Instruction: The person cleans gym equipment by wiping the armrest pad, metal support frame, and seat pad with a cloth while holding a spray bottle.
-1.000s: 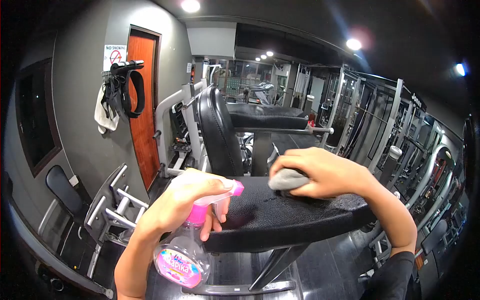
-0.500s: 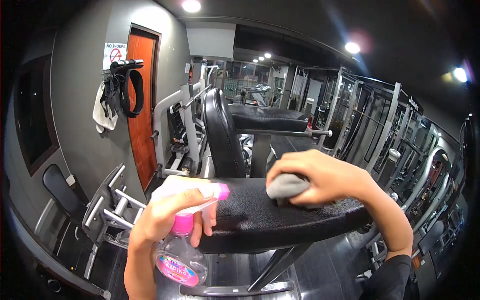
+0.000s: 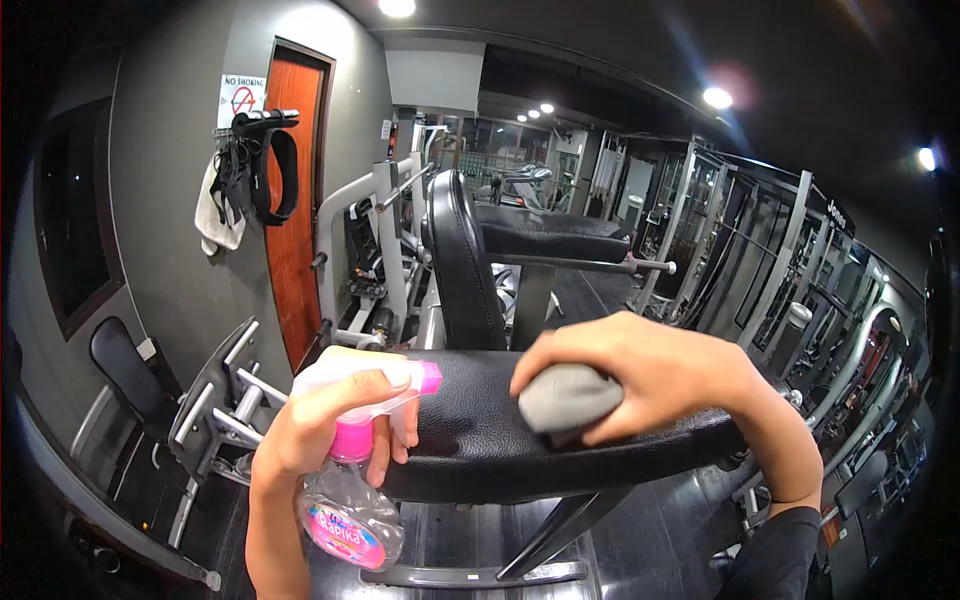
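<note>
A clear spray bottle (image 3: 350, 515) with a pink collar and nozzle hangs upright from my left hand (image 3: 335, 405), whose fingers wrap round its trigger head. The bottle is in front of the left end of a black padded bench (image 3: 475, 405). On the pad's middle, my right hand (image 3: 640, 375) presses a bunched grey cloth (image 3: 568, 398) against the leather, fingers curled over it. The cloth hides part of the pad, and the hand covers part of the cloth.
Behind the pad stands a black upright backrest (image 3: 465, 265) with another pad (image 3: 550, 235) beside it. A grey machine frame (image 3: 385, 235) is at its left. Belts (image 3: 275, 175) hang by an orange door (image 3: 295, 290). Cable machines (image 3: 740, 230) line the right; a metal foot bar (image 3: 475, 576) lies below.
My right hand has slid the cloth slightly left and nearer along the pad. My left hand has shifted left with the bottle. The camera view has moved slightly.
</note>
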`<state>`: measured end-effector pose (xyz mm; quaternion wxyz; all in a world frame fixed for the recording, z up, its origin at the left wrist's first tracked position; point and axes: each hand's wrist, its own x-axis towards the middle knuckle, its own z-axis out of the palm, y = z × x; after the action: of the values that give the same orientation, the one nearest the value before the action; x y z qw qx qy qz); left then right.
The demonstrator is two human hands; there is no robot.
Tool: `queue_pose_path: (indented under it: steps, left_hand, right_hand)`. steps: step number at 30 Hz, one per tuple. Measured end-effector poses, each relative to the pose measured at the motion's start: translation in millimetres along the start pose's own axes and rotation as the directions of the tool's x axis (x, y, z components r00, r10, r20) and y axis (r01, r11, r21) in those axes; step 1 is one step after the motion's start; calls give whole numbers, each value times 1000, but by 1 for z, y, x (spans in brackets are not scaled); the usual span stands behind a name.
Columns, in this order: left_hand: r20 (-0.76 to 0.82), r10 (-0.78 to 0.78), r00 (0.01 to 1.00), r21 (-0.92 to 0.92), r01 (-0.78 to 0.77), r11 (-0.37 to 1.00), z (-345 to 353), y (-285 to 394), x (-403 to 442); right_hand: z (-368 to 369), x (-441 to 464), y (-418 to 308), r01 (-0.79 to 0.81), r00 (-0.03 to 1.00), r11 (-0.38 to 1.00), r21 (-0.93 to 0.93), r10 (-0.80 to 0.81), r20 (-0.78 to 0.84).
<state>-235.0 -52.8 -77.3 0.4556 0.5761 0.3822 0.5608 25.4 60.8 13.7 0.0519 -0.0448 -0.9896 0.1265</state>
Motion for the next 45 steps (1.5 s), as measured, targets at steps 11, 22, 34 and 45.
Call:
queue_pose_path:
  steps: [11, 22, 34, 45]
  left_hand:
    - [-5, 35, 999, -30, -36, 999, -4, -3, -6]
    - [-7, 111, 994, -96, -111, 989, -8, -10, -10]
    - [-65, 122, 990, -111, -129, 986, -20, -7, -26]
    - [-104, 151, 983, -108, -163, 981, -37, -22, -35]
  right_hand:
    - [18, 39, 4, -79, 995, 989, -128, 70, -77]
    - [8, 47, 46, -140, 989, 957, -256, 121, -91]
    - [11, 48, -11, 41, 999, 999, -10, -41, 6]
    - [29, 93, -9, 199, 980, 979, 51, -197, -33]
